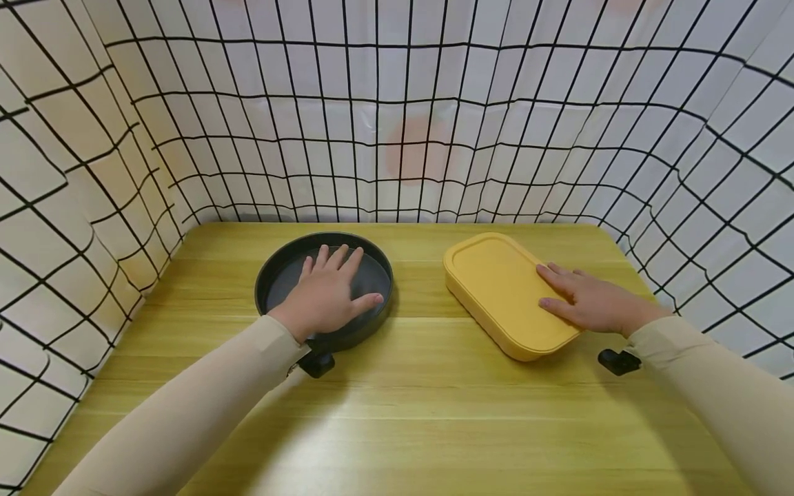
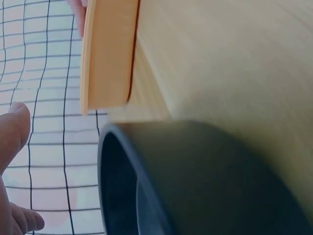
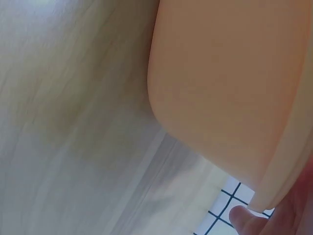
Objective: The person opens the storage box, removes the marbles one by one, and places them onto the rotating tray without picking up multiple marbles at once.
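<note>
The person is leaning over a wooden table [image 1: 397, 413], laying one hand on each of two containers. The left hand [image 1: 325, 293] is resting flat across the top of a dark round tin [image 1: 273, 265], fingers straight and spread, thumb [image 2: 14, 129] reaching toward the right rim; nothing is being gripped, the palm is simply pressing down, which looks like a way of keeping the tin from sliding. The tin is sitting left of centre, toward the back of the table.

The right hand [image 1: 589, 300] is lying on the lid of a yellow box [image 1: 496, 289], fingers straight and together, covering the box's right edge. From the right wrist view a fingertip [image 3: 244, 218] is showing just past the lid's corner, so the hand seems to be steadying rather than clutching. The box is sitting right of centre, angled, well apart from the tin.

A checked cloth [image 1: 397, 124] is hanging round three sides of the table, closing the space in.
</note>
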Demonstrator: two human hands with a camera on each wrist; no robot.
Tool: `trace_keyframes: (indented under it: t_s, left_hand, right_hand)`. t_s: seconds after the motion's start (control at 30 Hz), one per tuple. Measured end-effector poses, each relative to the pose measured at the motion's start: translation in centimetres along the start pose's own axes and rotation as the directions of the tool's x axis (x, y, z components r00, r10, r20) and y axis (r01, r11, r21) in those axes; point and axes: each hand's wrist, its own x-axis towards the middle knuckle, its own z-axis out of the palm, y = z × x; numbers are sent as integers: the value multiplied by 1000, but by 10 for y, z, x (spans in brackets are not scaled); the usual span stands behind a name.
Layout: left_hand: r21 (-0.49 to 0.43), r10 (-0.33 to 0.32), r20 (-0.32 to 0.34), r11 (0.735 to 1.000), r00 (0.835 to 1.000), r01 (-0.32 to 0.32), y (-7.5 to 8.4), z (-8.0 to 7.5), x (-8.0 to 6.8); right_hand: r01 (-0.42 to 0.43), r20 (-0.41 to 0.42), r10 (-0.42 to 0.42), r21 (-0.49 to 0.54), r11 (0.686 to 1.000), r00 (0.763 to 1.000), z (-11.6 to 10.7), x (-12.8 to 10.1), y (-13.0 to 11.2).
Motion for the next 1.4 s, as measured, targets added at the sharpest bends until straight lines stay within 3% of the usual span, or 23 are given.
trace_keyframes:
  t_s: [0.43, 0.97, 1.17, 1.4]
  left_hand:
    - [-18, 55, 14, 998, 998, -55, 24, 18, -2]
    - [-30, 189, 47, 982, 981, -188, 73, 44, -10]
    - [-21, 207, 70, 978, 976, -206, 85, 55, -8]
    - [-102, 193, 137, 978, 972, -180, 92, 67, 0]
  right_hand:
    - [-13, -17, 12, -23, 1000, 1000, 4, 4, -14]
    - [-90, -8, 90, -38, 995, 996, 10, 8, -41]
    - [-134, -3, 134, -47, 990, 991, 8, 8, -56]
    - [-165, -35, 163, -76, 983, 986, 12, 12, -71]
